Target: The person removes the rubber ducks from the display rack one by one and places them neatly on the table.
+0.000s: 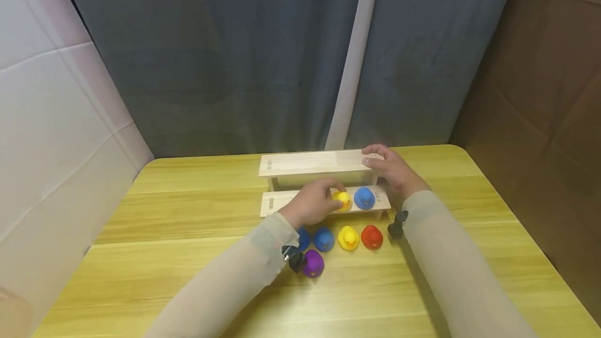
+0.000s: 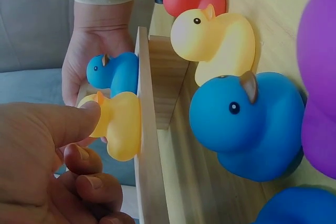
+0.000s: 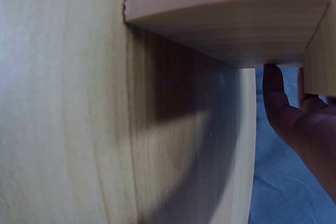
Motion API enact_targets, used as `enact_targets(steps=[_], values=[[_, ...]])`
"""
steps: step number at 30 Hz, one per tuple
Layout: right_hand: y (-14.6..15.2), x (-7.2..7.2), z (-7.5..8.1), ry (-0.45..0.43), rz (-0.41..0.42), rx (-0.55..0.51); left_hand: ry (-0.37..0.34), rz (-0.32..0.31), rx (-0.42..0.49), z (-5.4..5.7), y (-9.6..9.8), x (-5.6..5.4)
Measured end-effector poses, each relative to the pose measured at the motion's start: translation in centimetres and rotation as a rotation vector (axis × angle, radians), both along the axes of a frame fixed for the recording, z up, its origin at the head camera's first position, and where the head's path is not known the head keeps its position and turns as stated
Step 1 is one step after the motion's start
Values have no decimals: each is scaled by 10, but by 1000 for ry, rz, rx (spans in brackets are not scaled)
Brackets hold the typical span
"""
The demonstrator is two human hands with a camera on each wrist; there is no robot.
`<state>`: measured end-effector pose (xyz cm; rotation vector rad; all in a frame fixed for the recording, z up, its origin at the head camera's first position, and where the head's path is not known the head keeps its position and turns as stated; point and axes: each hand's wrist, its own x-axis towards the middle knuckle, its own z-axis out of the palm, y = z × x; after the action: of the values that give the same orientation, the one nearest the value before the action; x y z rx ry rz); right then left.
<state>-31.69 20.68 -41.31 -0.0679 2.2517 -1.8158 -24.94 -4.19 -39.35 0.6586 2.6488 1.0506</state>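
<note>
My left hand pinches a yellow rubber duck between thumb and fingers, with the duck's base at the board of the lower wooden stand. Beside it on that board sits a blue duck. In the left wrist view, the thumb lies against the yellow duck's head. My right hand is at the right end of the taller wooden stand, thumb and fingers spread apart and fingertips over its board. The right wrist view shows its fingers partly hidden behind wood.
In front of the stands, on the wooden table, are a red duck, a yellow duck, a blue duck, another blue duck partly covered by my left wrist, and a purple duck. Grey curtains hang behind.
</note>
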Motion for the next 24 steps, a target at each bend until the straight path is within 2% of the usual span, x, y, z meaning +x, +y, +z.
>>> enact_targets(steps=[6, 13, 24], values=[[1, 0, 1, 0, 3, 5, 0, 3, -14, 4, -1, 4], [2, 0, 1, 21, 7, 6, -2, -19, 22, 9, -3, 11], [3, -1, 0, 3, -6, 17, -23, -42, 19, 16, -7, 25]])
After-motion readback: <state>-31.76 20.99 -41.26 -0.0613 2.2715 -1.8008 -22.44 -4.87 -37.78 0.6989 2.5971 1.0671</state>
